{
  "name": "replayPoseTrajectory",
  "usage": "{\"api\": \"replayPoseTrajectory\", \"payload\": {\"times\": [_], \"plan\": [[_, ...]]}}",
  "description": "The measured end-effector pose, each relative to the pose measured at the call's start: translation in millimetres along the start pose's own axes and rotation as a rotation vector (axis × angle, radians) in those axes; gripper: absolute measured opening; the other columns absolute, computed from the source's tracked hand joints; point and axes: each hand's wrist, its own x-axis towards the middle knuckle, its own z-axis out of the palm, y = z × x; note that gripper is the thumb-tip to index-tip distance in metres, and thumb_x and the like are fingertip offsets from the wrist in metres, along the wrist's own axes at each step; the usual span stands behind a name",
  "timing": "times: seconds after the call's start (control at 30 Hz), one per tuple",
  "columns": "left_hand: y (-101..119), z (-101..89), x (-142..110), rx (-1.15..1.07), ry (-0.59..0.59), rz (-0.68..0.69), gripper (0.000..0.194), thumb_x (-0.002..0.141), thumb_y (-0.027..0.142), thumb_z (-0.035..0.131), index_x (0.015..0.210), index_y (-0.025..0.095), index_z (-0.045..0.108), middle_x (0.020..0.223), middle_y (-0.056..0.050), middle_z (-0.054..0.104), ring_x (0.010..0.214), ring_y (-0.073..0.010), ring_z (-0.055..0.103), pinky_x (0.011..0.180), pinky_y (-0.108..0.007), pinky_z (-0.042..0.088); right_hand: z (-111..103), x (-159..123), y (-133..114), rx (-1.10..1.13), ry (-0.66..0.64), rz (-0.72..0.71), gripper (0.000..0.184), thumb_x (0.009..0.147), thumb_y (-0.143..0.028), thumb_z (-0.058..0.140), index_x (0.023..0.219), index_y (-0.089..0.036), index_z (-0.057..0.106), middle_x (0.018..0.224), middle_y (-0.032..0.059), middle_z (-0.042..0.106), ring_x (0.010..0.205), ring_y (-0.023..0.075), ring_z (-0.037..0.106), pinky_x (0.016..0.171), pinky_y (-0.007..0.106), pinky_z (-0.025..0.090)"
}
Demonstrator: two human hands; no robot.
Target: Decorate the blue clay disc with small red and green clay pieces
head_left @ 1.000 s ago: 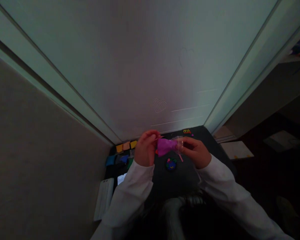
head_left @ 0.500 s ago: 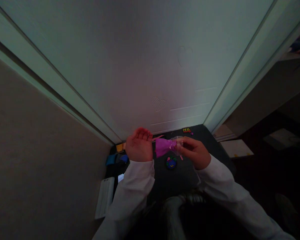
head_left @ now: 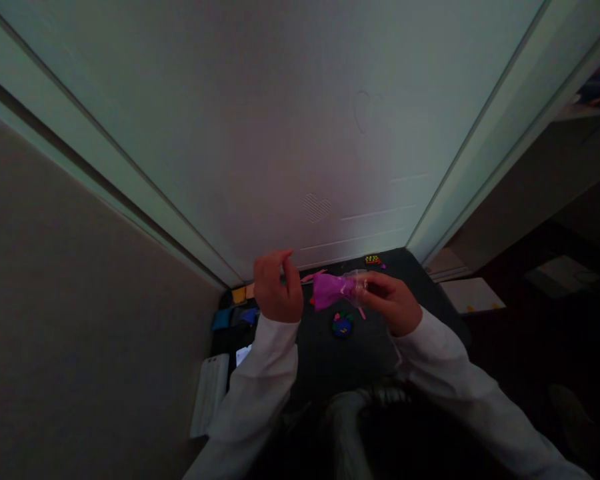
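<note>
My right hand (head_left: 391,303) pinches the end of a small clear plastic bag (head_left: 359,287) between thumb and fingers. Bright purple material (head_left: 327,291), perhaps modelling clay, extends from the bag toward the left; what it is exactly is not plain. To the left of it, apart from the bag, my left hand (head_left: 279,290) is raised with bent fingers and the thumb standing off from them, nothing visible in it. Beneath the bag, a round dark piece (head_left: 342,325) with blue, green and pink decoration lies on the dark tabletop (head_left: 345,363).
A white panel (head_left: 300,133) rises behind the table. Yellow and red small pieces (head_left: 373,260) lie at the back edge. Blue and orange packets (head_left: 222,320) are at the left, near a white slab-like object (head_left: 210,395). A pink strip (head_left: 363,313) lies beside the round piece.
My left hand has turned from palm-up with fingers extended to a bent-finger pose with its back showing. My right hand keeps hold of the bag, almost unmoved.
</note>
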Motion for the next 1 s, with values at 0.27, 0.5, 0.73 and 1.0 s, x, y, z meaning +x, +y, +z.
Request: {"api": "replayPoseTrajectory", "payload": {"times": [0.27, 0.5, 0.73, 1.0], "plan": [[-16.5, -2.6, -0.9, 0.28, -0.109, 0.219, 0.027, 0.075, 0.011, 0.045, 0.099, 0.016, 0.055, 0.09, -0.008, 0.054, 0.089, -0.019, 0.047, 0.079, -0.035, 0.037, 0.9, 0.0, 1.9, 0.163, 0.07, 0.028, 0.022, 0.066, -0.027, 0.063, 0.087, -0.02, 0.063, 0.084, 0.003, 0.065, 0.076, 0.0154, 0.059, 0.071, 0.031, 0.046], [-12.7, -1.5, 4.8, 0.466, -0.443, 0.212, 0.018, 0.076, 0.018, 0.046, 0.087, 0.017, 0.059, 0.082, -0.007, 0.061, 0.081, -0.0221, 0.05, 0.075, -0.037, 0.034, 1.8, 4.8, 7.5, 0.41, 0.213, 0.08, 0.022, 0.061, -0.021, 0.068, 0.083, -0.02, 0.064, 0.077, -0.0001, 0.065, 0.069, 0.0117, 0.058, 0.065, 0.025, 0.045], [-12.7, -4.3, 0.9, 0.474, -0.456, 0.229, 0.017, 0.076, 0.02, 0.046, 0.085, 0.016, 0.06, 0.08, -0.008, 0.061, 0.082, -0.022, 0.051, 0.078, -0.036, 0.033, -1.4, 9.3, 5.6, 0.832, 0.227, 0.234, 0.018, 0.06, -0.02, 0.067, 0.077, -0.021, 0.061, 0.064, -0.0059, 0.059, 0.051, 0.0037, 0.049, 0.046, 0.016, 0.042], [-10.9, -3.2, -6.0, -0.063, -0.319, -0.159, 0.014, 0.07, 0.019, 0.055, 0.081, 0.017, 0.063, 0.081, -0.006, 0.061, 0.082, -0.0179, 0.052, 0.079, -0.031, 0.036, -11.0, 12.3, 14.5, 1.211, 0.163, 0.285, 0.015, 0.069, -0.016, 0.058, 0.083, -0.024, 0.057, 0.069, -0.007, 0.059, 0.05, -0.0006, 0.047, 0.042, 0.006, 0.039]]}}
